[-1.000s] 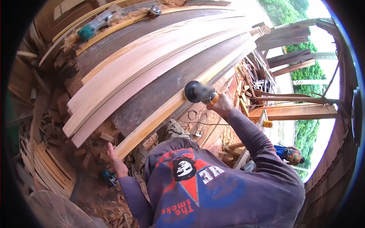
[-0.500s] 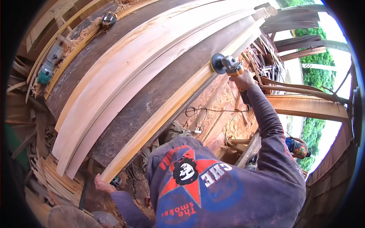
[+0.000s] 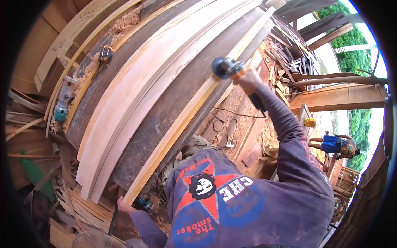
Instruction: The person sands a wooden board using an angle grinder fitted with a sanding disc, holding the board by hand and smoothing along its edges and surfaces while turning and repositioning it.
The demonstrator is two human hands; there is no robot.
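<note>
My right hand [image 3: 249, 81] is closed around an angle grinder [image 3: 232, 68], whose round disc [image 3: 221, 68] rests on or just above a long, narrow wooden strip [image 3: 178, 131]. That strip lies along the near edge of a dark tabletop [image 3: 155, 124]. At the strip's lower left end, my left hand [image 3: 124, 205] grips the wood, its fingers partly hidden. Several long, curved pale boards [image 3: 136, 72] lie side by side beyond the strip.
A teal power tool [image 3: 63, 101] and a black-yellow tool [image 3: 106, 53] lie among shavings at the far side. A cable [image 3: 240, 113] crosses the floor. Scrap wood [image 3: 289, 58] is piled at the right. Another person [image 3: 337, 144] stands outside; a yellow can [image 3: 310, 122] is nearer.
Over the last second the view has shifted. The grinder has moved along the strip, first away from my left hand, then slightly back. My left hand has closed on the strip's end.
</note>
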